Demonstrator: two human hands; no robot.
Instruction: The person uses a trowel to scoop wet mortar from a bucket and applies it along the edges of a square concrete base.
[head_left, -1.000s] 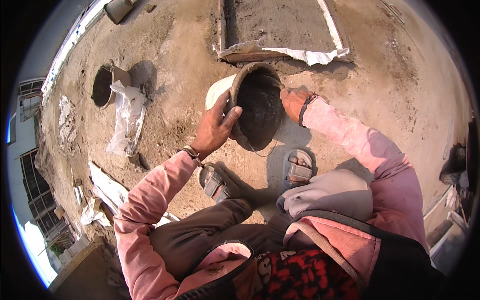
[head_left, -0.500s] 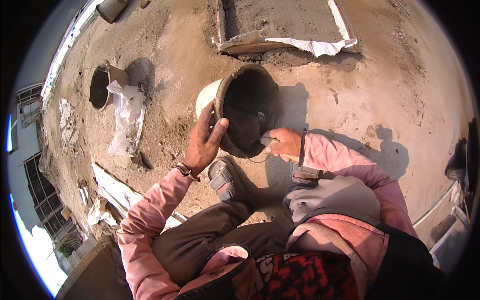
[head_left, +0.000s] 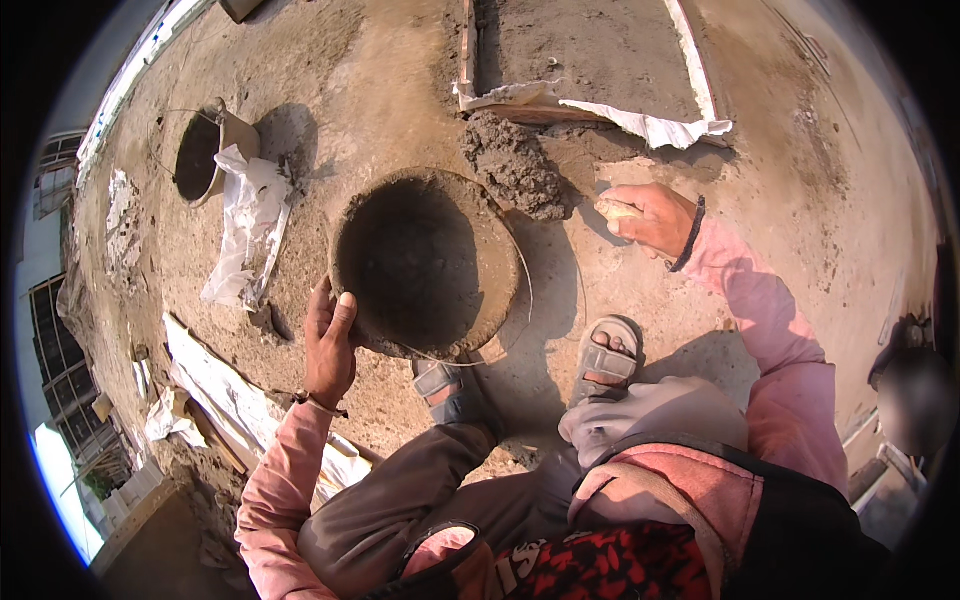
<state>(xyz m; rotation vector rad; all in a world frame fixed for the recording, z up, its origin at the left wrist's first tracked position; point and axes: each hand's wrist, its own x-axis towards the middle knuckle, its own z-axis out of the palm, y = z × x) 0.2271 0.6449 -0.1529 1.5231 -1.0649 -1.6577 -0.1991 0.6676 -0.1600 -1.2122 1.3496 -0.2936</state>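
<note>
A mortar-caked bucket [head_left: 425,345] tilts toward me in front of my feet, its dark inside showing. My left hand [head_left: 332,335] is closed on its left rim, thumb over the edge. To the right, my right hand [head_left: 652,218] wraps round the pale handle of a trowel [head_left: 618,209]; its blade is mostly hidden. A lumpy heap of wet grey mortar [head_left: 515,165] lies between the bucket and a framed bed, just left of the trowel. I cannot tell whether any of the heap rests on the blade.
Ahead is a wood-edged frame [head_left: 692,60] around grey mortar, with a torn white sheet [head_left: 650,128] along its near edge. A second bucket [head_left: 238,140] lies tipped at the left, beside crumpled white plastic [head_left: 243,225]. Boards and scraps lie at the lower left.
The bucket has come down and left, its opening turned toward me. My right hand and the trowel have left it, moving up and right. A mortar heap has appeared near the frame.
</note>
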